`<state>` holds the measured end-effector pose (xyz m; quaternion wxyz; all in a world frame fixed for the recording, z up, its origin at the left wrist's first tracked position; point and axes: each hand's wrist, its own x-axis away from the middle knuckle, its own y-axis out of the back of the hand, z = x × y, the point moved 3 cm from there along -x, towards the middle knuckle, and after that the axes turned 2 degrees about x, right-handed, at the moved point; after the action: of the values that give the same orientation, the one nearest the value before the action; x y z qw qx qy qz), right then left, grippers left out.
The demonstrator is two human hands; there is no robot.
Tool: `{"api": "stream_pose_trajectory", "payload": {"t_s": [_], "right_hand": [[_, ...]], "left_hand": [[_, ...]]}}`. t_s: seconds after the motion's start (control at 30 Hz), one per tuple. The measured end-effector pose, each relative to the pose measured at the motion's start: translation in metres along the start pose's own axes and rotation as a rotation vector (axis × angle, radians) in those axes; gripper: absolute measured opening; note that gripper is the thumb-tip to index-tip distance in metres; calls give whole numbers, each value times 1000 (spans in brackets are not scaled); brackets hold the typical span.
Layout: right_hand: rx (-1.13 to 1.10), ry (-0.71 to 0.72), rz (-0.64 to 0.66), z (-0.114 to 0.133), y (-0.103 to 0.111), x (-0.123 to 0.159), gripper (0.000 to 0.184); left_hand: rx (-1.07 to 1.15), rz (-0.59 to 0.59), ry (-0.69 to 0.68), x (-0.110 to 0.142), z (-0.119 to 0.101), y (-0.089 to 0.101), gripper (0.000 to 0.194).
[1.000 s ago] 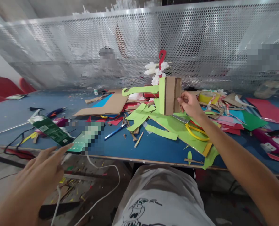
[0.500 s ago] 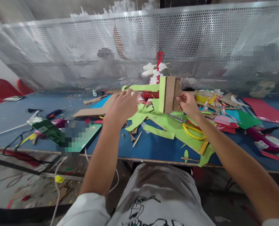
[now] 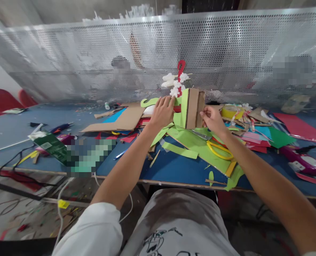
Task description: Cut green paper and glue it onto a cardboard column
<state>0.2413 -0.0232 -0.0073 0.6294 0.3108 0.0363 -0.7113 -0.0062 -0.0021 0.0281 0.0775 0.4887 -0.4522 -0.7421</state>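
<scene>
A folded piece of brown cardboard (image 3: 192, 108) with a light-green paper face (image 3: 184, 108) stands upright over the clutter in front of me. My right hand (image 3: 212, 119) pinches its right edge between thumb and fingers. Just left of it is my left hand (image 3: 163, 112), back upward, fingers stretched toward the green face; whether the fingertips touch it is hidden. A green paper strip with a curled end (image 3: 148, 102) extends behind this hand. Beyond rises a red looped strip (image 3: 181, 65) with white flower shapes (image 3: 175, 84) around it.
Green paper scraps (image 3: 180, 150), yellow-handled scissors (image 3: 219, 151) and cardboard sheets (image 3: 128, 119) cover the blue table (image 3: 136, 167). A purple device (image 3: 304, 160) lies at right, a green box (image 3: 49, 145) at left. Perforated metal sheeting (image 3: 94, 60) stands along the back.
My left hand has moved right, from over the curled green strip to beside the cardboard piece. My right hand keeps its pinch on the cardboard, which has hardly moved.
</scene>
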Motion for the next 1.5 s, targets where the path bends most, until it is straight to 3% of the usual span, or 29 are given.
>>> {"api": "stream_pose_trajectory", "payload": {"t_s": [0.2,0.4,0.7,1.2,1.3,1.37,1.43,1.5], "right_hand": [[-48,17,50,3,-9,3,45],[-56,9,105,17,-17,12,42],[-56,19,187,31,-20,20,47],[-109,-8,237,26,-24,19,39],[-116,-34,231,17,-13,8,42],[-14,-61,139,7,6,-2,40],[295,-58,18,-2,32,-8,32],[680,-93,33,-11,53,-11,30]], "left_hand": [[-12,-87,-16,-1,-6,-4,65],[-16,-6,53,-2,-4,1,41],[-19,47,82,-5,8,-1,36],[5,46,90,-1,14,-1,37],[3,33,103,0,20,-3,35],[3,29,109,1,25,-4,35],[1,29,121,2,29,-4,35],[0,30,140,3,32,-3,34]]}}
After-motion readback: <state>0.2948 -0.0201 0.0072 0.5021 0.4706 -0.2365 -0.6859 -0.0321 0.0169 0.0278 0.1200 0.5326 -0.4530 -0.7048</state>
